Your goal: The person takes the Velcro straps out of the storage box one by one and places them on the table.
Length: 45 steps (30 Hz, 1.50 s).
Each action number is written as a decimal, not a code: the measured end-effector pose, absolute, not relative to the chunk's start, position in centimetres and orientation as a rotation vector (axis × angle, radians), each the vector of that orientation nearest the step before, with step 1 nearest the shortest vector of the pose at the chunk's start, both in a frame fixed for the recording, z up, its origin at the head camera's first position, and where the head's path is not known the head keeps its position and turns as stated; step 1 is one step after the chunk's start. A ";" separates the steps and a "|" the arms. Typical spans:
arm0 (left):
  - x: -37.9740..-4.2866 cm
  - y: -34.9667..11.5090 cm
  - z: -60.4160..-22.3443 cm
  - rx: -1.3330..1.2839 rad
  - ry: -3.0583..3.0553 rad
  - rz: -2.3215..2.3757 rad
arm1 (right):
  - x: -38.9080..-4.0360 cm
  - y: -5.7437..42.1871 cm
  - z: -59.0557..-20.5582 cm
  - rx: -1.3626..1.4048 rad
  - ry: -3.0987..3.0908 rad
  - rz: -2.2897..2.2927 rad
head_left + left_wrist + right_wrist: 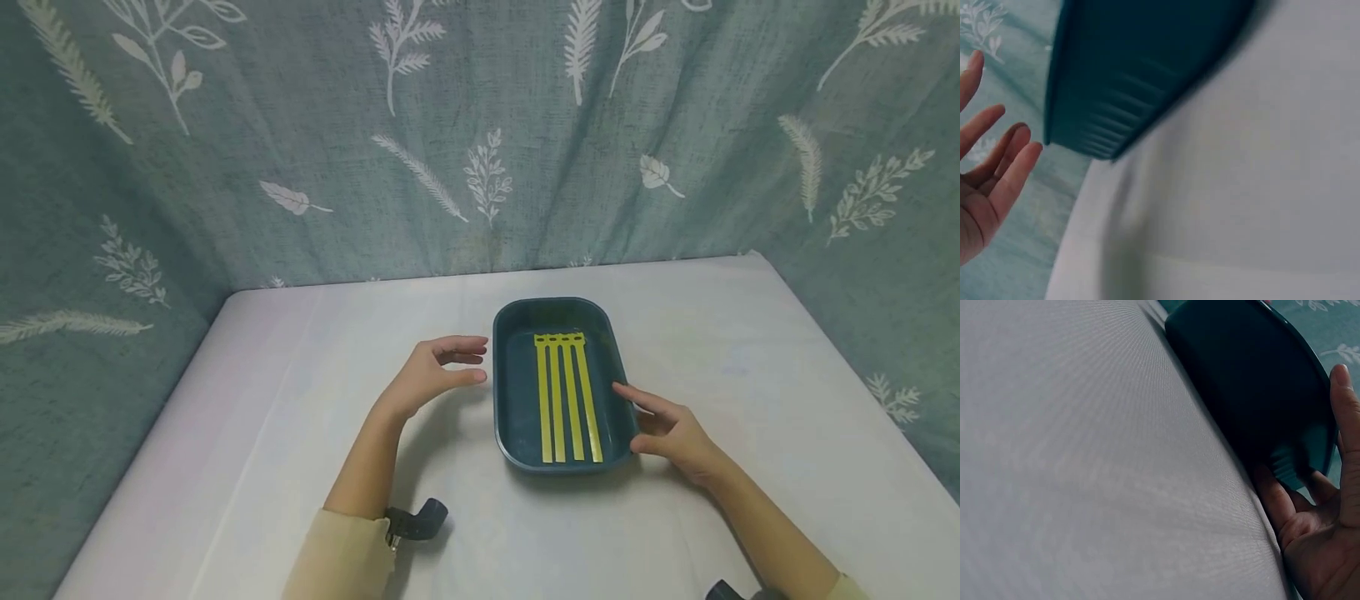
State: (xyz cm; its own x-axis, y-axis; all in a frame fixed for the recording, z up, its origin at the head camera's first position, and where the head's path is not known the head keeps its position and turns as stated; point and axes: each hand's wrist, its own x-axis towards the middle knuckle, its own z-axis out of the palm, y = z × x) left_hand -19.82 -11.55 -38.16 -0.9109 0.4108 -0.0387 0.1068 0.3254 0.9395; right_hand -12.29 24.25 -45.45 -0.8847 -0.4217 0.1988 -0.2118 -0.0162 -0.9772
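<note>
A dark teal tray (517, 400) with rounded corners is on the white-covered table. Several flat yellow straps (557, 400) lie side by side in it, joined at their far end by a band with small oval holes. Beside the tray's left rim is my left hand (431, 373), thumb and fingers apart around nothing. In the left wrist view its loosely bent fingers (1019, 164) are close to the tray's ridged wall. My right hand (678, 433) touches the right side of the tray with a fingertip over the rim. The right wrist view shows more fingers (1275, 499) low against the wall.
The white cloth (300, 417) covers the table around the tray. Leaf-patterned green curtains (450, 150) hang along the back and both sides. A black wrist device (420, 521) is strapped beside the left sleeve (341, 554), another (723, 591) at the right wrist.
</note>
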 end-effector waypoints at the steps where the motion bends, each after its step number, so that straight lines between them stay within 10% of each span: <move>1: -20.1 -11.5 -37.8 0.473 2.320 1.614 | -12.3 24.2 -45.5 -0.676 2.098 -2.022; 20: -24.6 -7.0 -33.5 0.596 2.164 1.615 | -12.4 24.1 -45.5 -0.680 2.177 -2.019; 45: -26.7 1.4 -37.8 0.187 2.193 1.521 | -12.0 24.0 -45.2 -0.637 2.181 -1.980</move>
State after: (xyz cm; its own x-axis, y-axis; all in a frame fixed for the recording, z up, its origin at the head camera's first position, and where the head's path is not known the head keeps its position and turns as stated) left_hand -26.72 1.39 -37.77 -0.8839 0.3645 -0.2931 -0.1470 0.3785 0.9138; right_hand -12.03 24.04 -45.22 -0.9029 -0.3886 0.1838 -0.2204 0.0513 -0.9741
